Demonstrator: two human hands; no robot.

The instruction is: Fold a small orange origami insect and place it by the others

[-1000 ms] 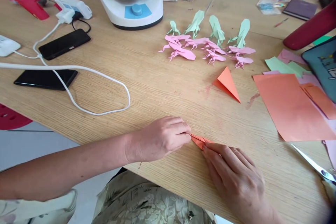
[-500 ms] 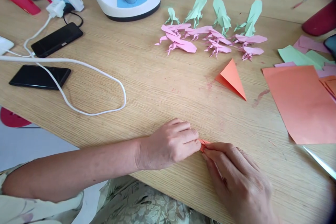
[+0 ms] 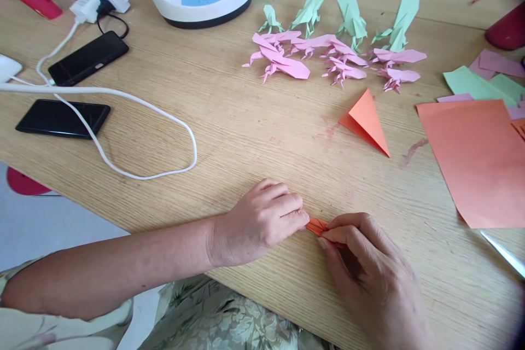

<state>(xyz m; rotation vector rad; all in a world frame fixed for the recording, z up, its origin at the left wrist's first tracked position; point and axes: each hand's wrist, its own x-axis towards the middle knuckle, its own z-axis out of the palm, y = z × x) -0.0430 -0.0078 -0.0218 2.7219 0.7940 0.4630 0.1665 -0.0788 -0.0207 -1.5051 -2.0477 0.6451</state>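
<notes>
Between my two hands, low over the table's near edge, is a small folded piece of orange paper with crease lines on it. My left hand is closed on its left end, fingers curled and covering that part. The thumb and fingertips of my right hand pinch its right end. Beyond the hands lies a folded orange paper triangle, partly standing open. Farther back are several pink origami figures and several green origami figures.
A large orange sheet lies at the right, with green and pink paper behind it and a shiny blade in front. To the left are two black phones and a looped white cable. A white appliance base stands behind.
My hands have moved slightly apart, and more of the small folded orange paper shows between them. The view has shifted a little; the other things stay where they were.
</notes>
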